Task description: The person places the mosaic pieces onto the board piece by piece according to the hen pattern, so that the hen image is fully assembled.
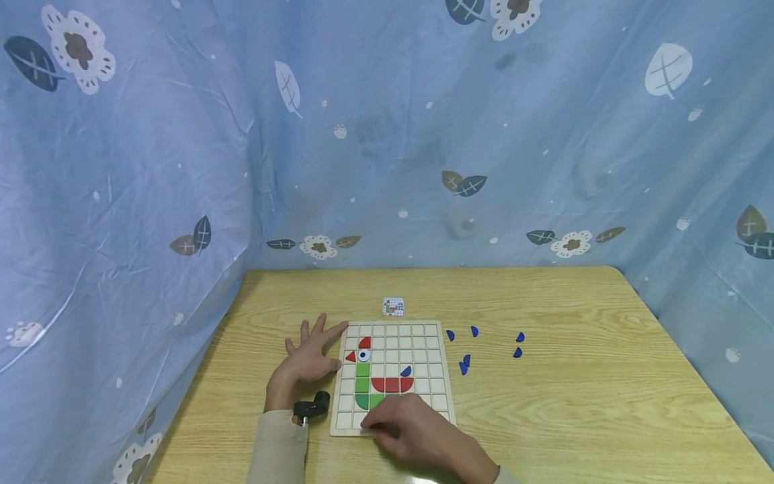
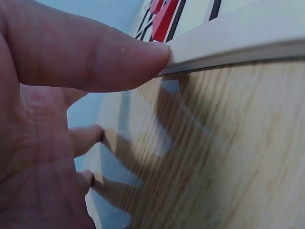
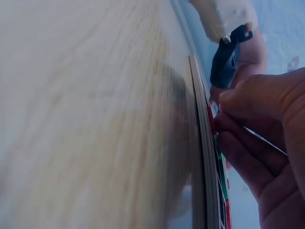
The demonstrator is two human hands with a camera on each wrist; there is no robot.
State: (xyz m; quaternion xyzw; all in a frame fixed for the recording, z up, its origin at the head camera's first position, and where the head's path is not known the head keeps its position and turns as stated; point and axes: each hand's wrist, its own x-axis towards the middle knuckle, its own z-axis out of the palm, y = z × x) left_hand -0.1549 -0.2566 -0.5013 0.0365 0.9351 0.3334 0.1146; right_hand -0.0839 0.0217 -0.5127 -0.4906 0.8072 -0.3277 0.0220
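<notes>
A pale gridded board [image 1: 425, 343] lies on the table, bearing red, green and blue flat pieces and an eye tile [image 1: 363, 355] in a bird-like figure. My left hand [image 1: 308, 359] spreads its fingers at the board's left side, the thumb [image 2: 143, 59] against the board's edge and a fingertip at the upper left corner. Over the lower rows, my right hand [image 1: 417, 430] has curled fingers and pinches a small red piece [image 3: 211, 119] close to the board's front edge. Its shape is mostly hidden by the fingertips. The right hand also covers part of the green row [image 1: 376, 400].
Several loose blue half-round pieces [image 1: 474, 331] lie right of the board. A small picture card [image 1: 393, 306] lies behind it. A black wrist camera [image 1: 312, 407] is on the left wrist. A blue patterned curtain [image 1: 405, 148] surrounds the wooden table [image 1: 562, 410].
</notes>
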